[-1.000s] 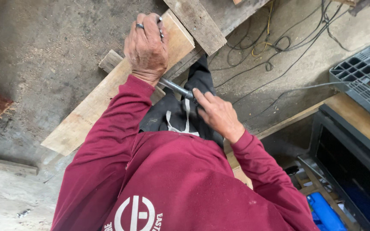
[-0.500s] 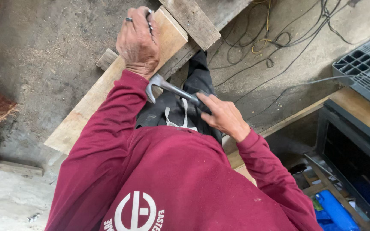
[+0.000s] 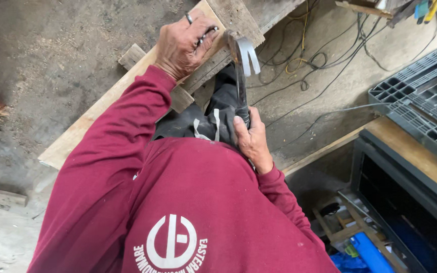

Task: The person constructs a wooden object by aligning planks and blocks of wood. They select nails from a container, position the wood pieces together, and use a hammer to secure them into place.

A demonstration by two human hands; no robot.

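- Hammer [image 3: 240, 65]: one, a metal claw hammer; your right hand [image 3: 251, 139] is wrapped tight round the lower end of its handle, and the forked claw end stands up over the near edge of the boards.
- Your left hand [image 3: 183, 43] lies knuckles-up on the long pale plank [image 3: 94, 119], fingers curled and pinching something small and dark at the fingertips; what it is cannot be made out. One ring shows on that hand.
- Boards, counted: the long plank running from lower left to upper right, one greyer board [image 3: 236, 17] crossing over its far end, and one short block [image 3: 132, 54] poking out beside your left wrist.
- Your maroon sleeves and chest cover the near part of the plank and most of the dark trousers [image 3: 218, 108] beneath the hammer.
- Cables [image 3: 330, 45]: several black ones and a yellow one, tangled on the concrete floor beyond the hammer; the count is unclear.
- One grey plastic grid pallet [image 3: 421, 96] at right, cut off by the frame.
- Below it, an open dark bin [image 3: 375, 212] holds a blue cylinder [image 3: 370, 253] and bits of wood, partly hidden.
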